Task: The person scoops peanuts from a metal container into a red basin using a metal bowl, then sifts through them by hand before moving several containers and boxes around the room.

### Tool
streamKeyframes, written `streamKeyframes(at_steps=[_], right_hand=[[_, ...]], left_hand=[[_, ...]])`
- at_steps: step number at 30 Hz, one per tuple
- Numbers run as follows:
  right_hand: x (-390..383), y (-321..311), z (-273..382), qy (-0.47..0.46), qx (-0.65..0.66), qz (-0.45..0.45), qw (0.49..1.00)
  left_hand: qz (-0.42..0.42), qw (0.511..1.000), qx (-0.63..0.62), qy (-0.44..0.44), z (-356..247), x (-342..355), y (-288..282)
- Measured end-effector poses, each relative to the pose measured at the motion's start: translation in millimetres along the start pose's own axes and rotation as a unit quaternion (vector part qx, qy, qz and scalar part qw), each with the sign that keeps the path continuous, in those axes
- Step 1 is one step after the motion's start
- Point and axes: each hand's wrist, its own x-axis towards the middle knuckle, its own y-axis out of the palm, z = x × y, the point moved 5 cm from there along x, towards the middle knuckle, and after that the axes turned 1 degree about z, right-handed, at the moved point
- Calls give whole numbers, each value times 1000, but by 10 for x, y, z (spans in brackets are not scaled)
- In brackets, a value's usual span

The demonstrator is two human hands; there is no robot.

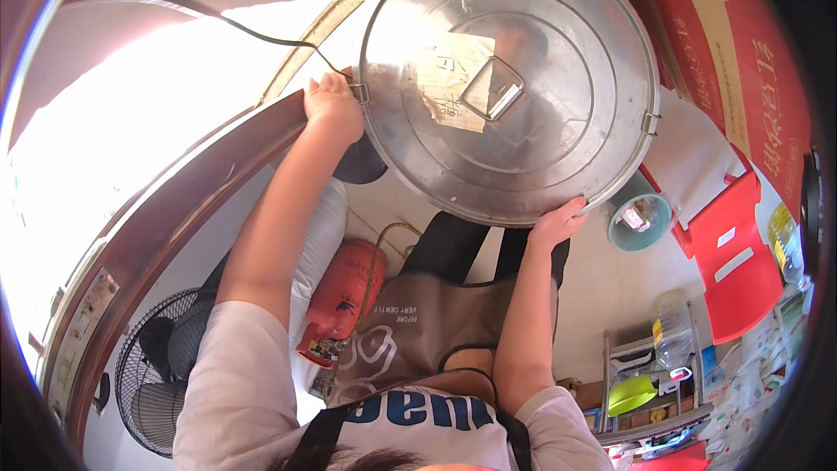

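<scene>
I hold a large round steel lid (pixel 558 122) out in front of me with both hands. It has a square metal handle (pixel 493 89) at its centre, a torn paper label beside the handle, and small clasps on its rim. My left hand (pixel 331 105) grips the rim at the left, next to one clasp. My right hand (pixel 558 222) supports the lower right edge with its fingers under the rim. Below the lid I see my brown apron (pixel 418 331) and dark trousers.
A brown wooden door frame (pixel 174 209) curves along the left, with bright glare beyond it. A red gas cylinder (pixel 340 296), a white sack (pixel 323 235) and a black fan (pixel 157 366) are at lower left. A teal bucket (pixel 639 222), a red plastic chair (pixel 732 253) and a cluttered metal rack (pixel 663 366) stand right.
</scene>
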Motion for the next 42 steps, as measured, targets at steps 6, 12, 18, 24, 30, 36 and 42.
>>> streamKeyframes(at_steps=[6, 12, 18, 24, 30, 36, 42], right_hand=[[-11, -81, 128, 16, -115, -2, 993], [-48, -277, 498, 154, -255, 89, 950], [-1392, -198, 3564, -469, 4, 256, 845], [-2876, -447, 5985, -602, 203, 340, 693], [-3340, -274, 6145, -429, 204, 515, 714], [-3780, -210, 6219, -564, 150, 539, 608], [-3859, -87, 5982, -601, 96, 503, 614]], left_hand=[[-174, 984, 18, 28, -190, -856, -62], [-253, 956, -78, 130, -197, -2179, 140], [-390, 874, -259, 130, 561, -3765, 125], [-618, 685, -383, -41, 1601, -5110, 72], [-774, 420, -422, -213, 2216, -5700, 173], [-607, 580, -461, -289, 2140, -5205, 234], [-602, 607, -446, -267, 2224, -5042, 300]])
